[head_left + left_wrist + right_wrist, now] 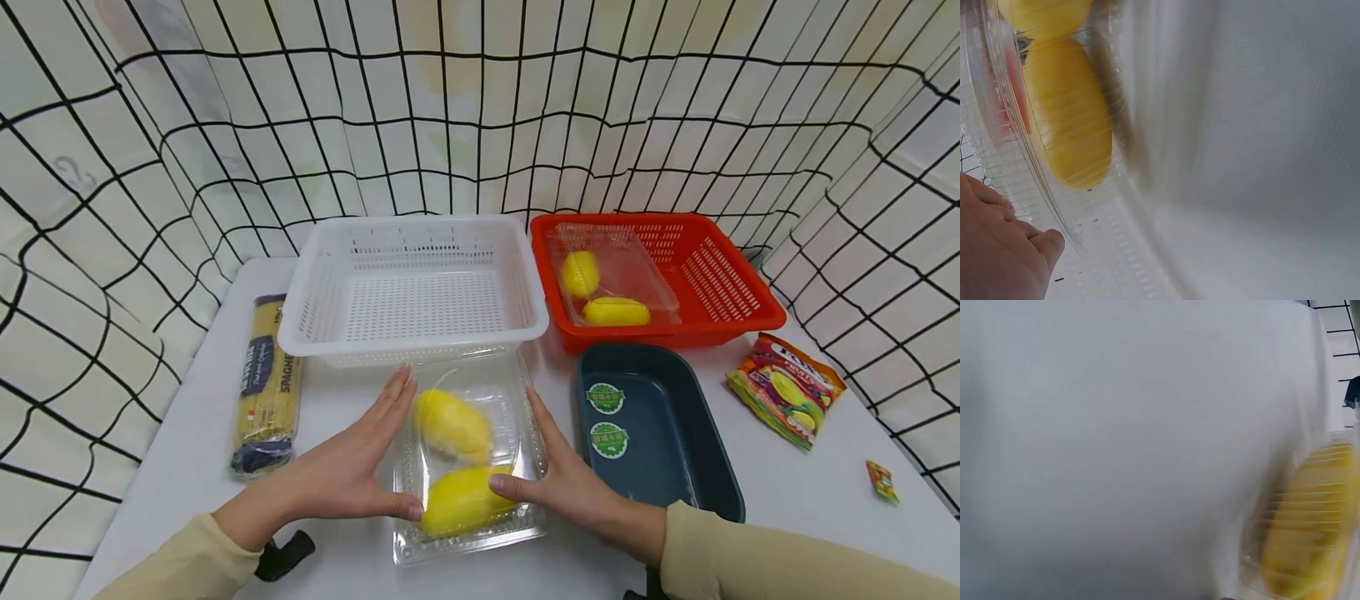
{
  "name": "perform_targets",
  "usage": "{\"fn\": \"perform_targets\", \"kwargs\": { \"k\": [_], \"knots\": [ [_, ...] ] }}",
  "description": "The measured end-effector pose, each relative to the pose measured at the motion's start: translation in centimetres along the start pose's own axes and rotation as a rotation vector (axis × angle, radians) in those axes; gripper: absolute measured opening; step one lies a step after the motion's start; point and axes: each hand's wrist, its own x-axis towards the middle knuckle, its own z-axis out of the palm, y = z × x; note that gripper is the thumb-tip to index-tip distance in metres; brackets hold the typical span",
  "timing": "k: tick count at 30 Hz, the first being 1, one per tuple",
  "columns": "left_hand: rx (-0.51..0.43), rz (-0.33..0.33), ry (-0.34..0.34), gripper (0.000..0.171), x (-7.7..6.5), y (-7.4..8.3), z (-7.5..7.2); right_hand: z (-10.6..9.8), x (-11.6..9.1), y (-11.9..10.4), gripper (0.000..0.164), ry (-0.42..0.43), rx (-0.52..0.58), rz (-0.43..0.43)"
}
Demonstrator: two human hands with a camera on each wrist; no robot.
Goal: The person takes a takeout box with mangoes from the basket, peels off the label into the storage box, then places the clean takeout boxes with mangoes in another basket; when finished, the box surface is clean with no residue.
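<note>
A clear plastic clamshell box (480,546) with two yellow oval fruits (463,500) inside lies between my two hands, in front of the white basket. My left hand (352,467) grips its left side, fingers along the edge and thumb over the near left part of the lid. On the other side my right hand (573,479) holds the box, its thumb on top over the nearer fruit and its fingers along the side. The left wrist view shows the box's ribbed wall and a fruit (1069,119) beside my hand (1007,244). The right wrist view is blurred, with a fruit (1310,525) at lower right.
Behind stand a white basket (412,337) and a red basket (727,292) holding a similar fruit box (615,242). A dark teal tray (652,417) sits at right, near a candy bag (783,387) and a small packet (882,481). Spaghetti (270,383) lies left. Black netting encloses the table.
</note>
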Motion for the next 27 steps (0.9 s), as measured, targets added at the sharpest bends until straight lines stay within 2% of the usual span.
{"fn": "perform_targets", "kwargs": {
  "k": [6, 17, 22, 27],
  "knots": [
    [-0.012, 0.024, 0.001, 0.139, -0.1, -0.5, -0.1, 0.6, -0.3, 0.3, 0.112, 0.030, 0.075, 0.035],
    [-0.030, 0.039, -0.011, 0.139, 0.0, -1.0, -0.4, 0.7, -1.0, 0.5, 0.116, -0.004, 0.074, 0.094],
    [-0.024, 0.034, -0.009, 0.140, 0.0, -1.0, -0.4, 1.1, -1.6, 0.6, 0.113, 0.010, 0.126, 0.117],
    [-0.017, 0.033, -0.013, 0.140, -0.1, -1.0, -0.5, 1.3, -1.8, 0.4, 0.109, 0.040, 0.115, 0.103]
  ]
}}
